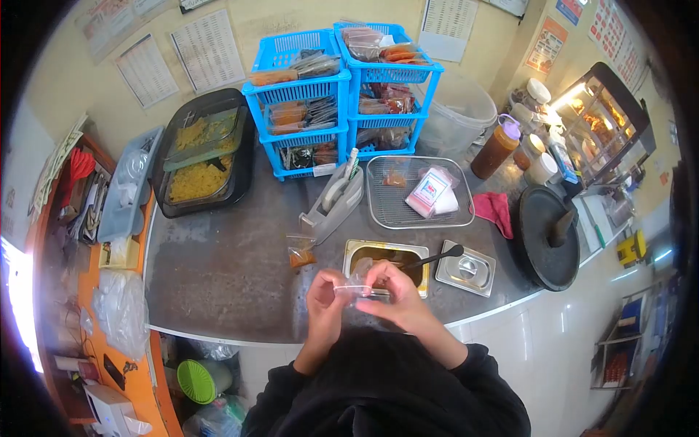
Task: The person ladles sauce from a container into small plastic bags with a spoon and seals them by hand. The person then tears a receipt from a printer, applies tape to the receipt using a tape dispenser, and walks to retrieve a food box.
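Observation:
A small clear plastic bag (358, 279) is pinched between my two hands at the front of the dark table. My left hand (325, 300) is closed on its left side, and my right hand (397, 295) grips the right side with thumb and fingers. Just behind them is a steel container (352, 251) of brownish sauce, partly hidden by my hands. A black-handled spoon (444, 253) rests in it. The container's steel lid (466, 268) lies to the right. A small filled bag of orange-brown sauce (301, 256) lies behind my left hand.
A tape dispenser (335, 198) and a wire tray (378, 211) with bag packs stand behind. Blue stacked baskets (295, 132) hold filled bags. A black tray (164, 200) of yellow food is at left; a stone mortar (535, 247), red cloth (495, 213) and sauce bottle (495, 151) are at right.

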{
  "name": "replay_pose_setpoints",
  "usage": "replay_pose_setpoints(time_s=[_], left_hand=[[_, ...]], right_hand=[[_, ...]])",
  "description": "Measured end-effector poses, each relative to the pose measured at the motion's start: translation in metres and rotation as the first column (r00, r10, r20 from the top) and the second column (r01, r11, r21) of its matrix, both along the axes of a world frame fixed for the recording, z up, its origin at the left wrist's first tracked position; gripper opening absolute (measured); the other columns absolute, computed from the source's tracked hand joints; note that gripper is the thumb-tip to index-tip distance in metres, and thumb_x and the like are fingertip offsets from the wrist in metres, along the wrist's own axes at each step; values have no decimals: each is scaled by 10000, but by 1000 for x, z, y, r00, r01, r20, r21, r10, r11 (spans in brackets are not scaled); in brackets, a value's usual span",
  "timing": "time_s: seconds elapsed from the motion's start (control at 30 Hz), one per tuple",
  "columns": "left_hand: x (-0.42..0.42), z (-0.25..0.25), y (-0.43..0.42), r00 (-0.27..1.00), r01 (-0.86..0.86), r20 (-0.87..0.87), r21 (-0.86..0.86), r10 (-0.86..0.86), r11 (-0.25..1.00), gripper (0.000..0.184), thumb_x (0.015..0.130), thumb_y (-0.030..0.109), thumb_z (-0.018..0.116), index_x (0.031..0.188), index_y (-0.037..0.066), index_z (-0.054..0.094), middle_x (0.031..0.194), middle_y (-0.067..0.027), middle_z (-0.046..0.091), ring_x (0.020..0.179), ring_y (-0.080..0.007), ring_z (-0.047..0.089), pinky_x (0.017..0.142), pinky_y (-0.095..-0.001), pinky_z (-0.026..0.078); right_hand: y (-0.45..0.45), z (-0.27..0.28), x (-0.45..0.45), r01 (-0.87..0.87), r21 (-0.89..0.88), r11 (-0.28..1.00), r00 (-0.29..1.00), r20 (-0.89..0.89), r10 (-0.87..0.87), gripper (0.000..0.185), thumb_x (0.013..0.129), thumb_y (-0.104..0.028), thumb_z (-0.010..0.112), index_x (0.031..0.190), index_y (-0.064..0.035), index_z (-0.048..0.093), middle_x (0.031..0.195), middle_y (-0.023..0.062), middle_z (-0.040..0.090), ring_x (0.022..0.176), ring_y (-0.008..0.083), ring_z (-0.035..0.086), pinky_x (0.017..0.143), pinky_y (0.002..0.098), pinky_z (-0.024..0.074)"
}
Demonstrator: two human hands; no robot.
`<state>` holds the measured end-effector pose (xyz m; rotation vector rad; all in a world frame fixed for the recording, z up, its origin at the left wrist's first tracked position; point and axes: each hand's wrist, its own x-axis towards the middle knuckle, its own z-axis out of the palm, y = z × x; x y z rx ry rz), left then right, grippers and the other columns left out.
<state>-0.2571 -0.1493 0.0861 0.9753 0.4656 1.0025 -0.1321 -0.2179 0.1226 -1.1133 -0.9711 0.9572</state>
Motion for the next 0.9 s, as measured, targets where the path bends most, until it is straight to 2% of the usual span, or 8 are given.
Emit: replay_pose_setpoints(time_s=[0.07, 0.17, 0.33, 0.5, 0.7, 0.77, 0.83, 0.9], left_hand=[[6, 10, -6, 964, -226, -135, 29, 227, 974, 192, 737, -111, 554, 762, 53, 458, 782, -30, 450, 681, -139, 478, 603, -230, 392], [7, 3, -5, 739, -366, -168, 713, 652, 598, 165, 722, -108, 583, 753, 43, 525, 775, -49, 475, 589, -132, 463, 515, -213, 367], [-3, -1, -18, 741, -30, -313, 868, 594, 496, 238, 667, -87, 620, 823, 93, 614, 883, -74, 526, 733, -191, 521, 675, -306, 389], [-3, 30, -12, 717, 373, -525, 844, 458, 384, 391, 671, 68, 666, 1045, 122, 563, 1013, -56, 552, 969, -276, 536, 956, -439, 312], [-11, -14, -16, 804, 502, -594, 701, 25, 507, 426, 703, 98, 667, 1077, 47, 470, 1048, -120, 523, 1040, -319, 486, 978, -457, 278], [-15, -24, -18, 799, 418, -592, 671, 103, 612, 405, 727, 72, 649, 1082, 47, 457, 1015, -132, 516, 1015, -325, 490, 944, -446, 324], [-15, -24, -13, 741, 285, -586, 715, 326, 638, 325, 751, 50, 636, 1033, 34, 475, 899, -106, 527, 892, -282, 533, 858, -363, 401], [-21, -35, 10, 719, 225, -668, 487, 193, 844, 301, 765, 60, 640, 1029, 21, 501, 875, -78, 541, 869, -219, 541, 830, -319, 414]], right_hand=[[-1, -1, -11, 124, 43, 991, 896, 425, -130, 164, 736, -99, 674, 821, -130, 537, 734, -38, 516, 733, 100, 513, 779, 296, 288], [-3, -6, -26, 255, 104, 961, 711, 653, -259, 162, 690, -65, 659, 772, -139, 540, 702, -40, 494, 643, 101, 465, 706, 304, 229], [12, -11, -11, 525, 307, 794, 482, 662, -574, 196, 706, -49, 679, 853, -118, 569, 750, 6, 491, 629, 147, 475, 692, 313, 284], [-2, -13, 3, 366, 1, 931, 797, 516, -314, 392, 647, 110, 597, 993, -72, 573, 631, 24, 403, 569, 106, 406, 500, 236, 335], [-19, -5, -3, 116, -187, 976, 837, 547, 5, 572, 622, 91, 623, 1151, -102, 521, 624, 27, 399, 561, 116, 442, 534, 247, 377], [-24, -8, 1, 88, -234, 968, 860, 509, 45, 629, 626, 25, 703, 1199, -115, 484, 646, 9, 416, 588, 109, 461, 556, 253, 402], [-35, -8, 21, 218, -263, 940, 845, 532, -47, 385, 713, -161, 730, 1036, -87, 535, 600, 9, 448, 544, 109, 459, 514, 264, 383], [-52, -23, 52, 406, -351, 844, 779, 616, -119, 277, 771, -247, 703, 905, -63, 546, 577, 5, 484, 517, 93, 453, 489, 251, 362]])
